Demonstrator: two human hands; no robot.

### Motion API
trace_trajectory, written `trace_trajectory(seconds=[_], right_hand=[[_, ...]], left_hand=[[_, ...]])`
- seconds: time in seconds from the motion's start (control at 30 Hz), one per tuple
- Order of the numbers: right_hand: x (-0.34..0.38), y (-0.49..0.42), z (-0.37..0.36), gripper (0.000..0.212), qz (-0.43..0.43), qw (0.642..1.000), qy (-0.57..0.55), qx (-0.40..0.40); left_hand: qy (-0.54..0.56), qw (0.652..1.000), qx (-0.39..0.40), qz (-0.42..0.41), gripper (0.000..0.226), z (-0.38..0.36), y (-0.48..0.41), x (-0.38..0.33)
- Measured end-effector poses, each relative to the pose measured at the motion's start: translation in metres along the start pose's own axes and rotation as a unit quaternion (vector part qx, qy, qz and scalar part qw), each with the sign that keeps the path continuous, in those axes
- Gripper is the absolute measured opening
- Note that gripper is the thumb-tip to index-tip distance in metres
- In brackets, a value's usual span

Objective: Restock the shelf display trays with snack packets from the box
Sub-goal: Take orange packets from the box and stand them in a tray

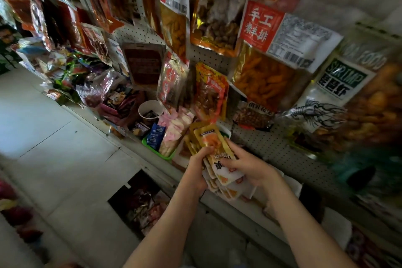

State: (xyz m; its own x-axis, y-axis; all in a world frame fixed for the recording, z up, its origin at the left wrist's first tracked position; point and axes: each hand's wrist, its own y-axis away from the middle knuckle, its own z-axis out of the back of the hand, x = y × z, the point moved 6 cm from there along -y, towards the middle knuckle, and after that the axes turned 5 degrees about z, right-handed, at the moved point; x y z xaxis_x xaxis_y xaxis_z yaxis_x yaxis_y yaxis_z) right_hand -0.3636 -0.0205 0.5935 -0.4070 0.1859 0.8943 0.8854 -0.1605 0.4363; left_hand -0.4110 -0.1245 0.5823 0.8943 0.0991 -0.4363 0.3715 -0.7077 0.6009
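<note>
A stack of yellow and white snack packets [214,148] is held over the front of the low shelf [219,201]. My left hand [196,166] grips the stack from the left side. My right hand [248,164] pinches the top packets from the right, fingers curled over them. Just left of the stack stands a green display tray [152,148] with blue and pink packets in it. An open dark box [140,202] with packets inside sits on the floor below my left forearm.
Large snack bags hang on the pegboard [272,148] above and behind the shelf. A white paper cup [151,110] stands behind the green tray. More loose packets crowd the shelf to the left. Pale floor tiles [54,137] stretch to the left.
</note>
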Motion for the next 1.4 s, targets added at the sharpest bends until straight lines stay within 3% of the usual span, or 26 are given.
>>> trace_trajectory(seconds=[0.07,0.2,0.33,0.43,0.53,0.63,0.73,0.87,1.0,1.2,1.4], right_hand=[[-0.01,0.013,0.02,0.087,-0.003,0.998,-0.043,-0.042],[-0.051,0.036,0.045,0.065,-0.034,0.968,-0.237,-0.075],[-0.061,0.063,0.059,0.05,-0.042,0.939,-0.334,-0.076],[-0.051,0.084,0.081,0.045,-0.02,0.95,-0.309,-0.036],[-0.05,0.105,0.097,0.04,0.002,0.961,-0.277,-0.015],[-0.073,0.125,0.11,0.065,-0.005,0.968,-0.251,-0.025],[-0.085,0.139,0.117,0.043,0.018,0.965,-0.262,-0.024],[-0.078,0.151,0.119,0.047,0.043,0.955,-0.293,-0.02],[-0.066,0.156,0.117,0.044,0.042,0.942,-0.33,0.03],[-0.065,0.159,0.12,0.046,0.033,0.942,-0.333,-0.008],[-0.08,0.17,0.134,0.037,0.015,0.933,-0.345,-0.099]], left_hand=[[0.023,0.999,-0.011,-0.031,0.044,-0.006,-0.001,0.006],[0.083,0.992,-0.037,-0.086,0.033,-0.02,-0.004,0.021],[0.093,0.982,-0.065,-0.148,0.033,-0.048,-0.004,0.051],[0.119,0.972,-0.084,-0.186,0.044,-0.071,-0.008,0.094],[0.13,0.969,-0.095,-0.185,0.036,-0.096,-0.007,0.134],[0.116,0.967,-0.116,-0.192,0.026,-0.116,0.001,0.166],[0.125,0.957,-0.144,-0.216,0.03,-0.118,0.008,0.182],[0.152,0.955,-0.139,-0.213,0.038,-0.12,0.019,0.193],[0.132,0.959,-0.103,-0.23,0.03,-0.131,0.032,0.187],[0.098,0.968,-0.073,-0.219,0.037,-0.142,0.048,0.184],[0.111,0.971,-0.09,-0.192,0.021,-0.128,0.048,0.197]])
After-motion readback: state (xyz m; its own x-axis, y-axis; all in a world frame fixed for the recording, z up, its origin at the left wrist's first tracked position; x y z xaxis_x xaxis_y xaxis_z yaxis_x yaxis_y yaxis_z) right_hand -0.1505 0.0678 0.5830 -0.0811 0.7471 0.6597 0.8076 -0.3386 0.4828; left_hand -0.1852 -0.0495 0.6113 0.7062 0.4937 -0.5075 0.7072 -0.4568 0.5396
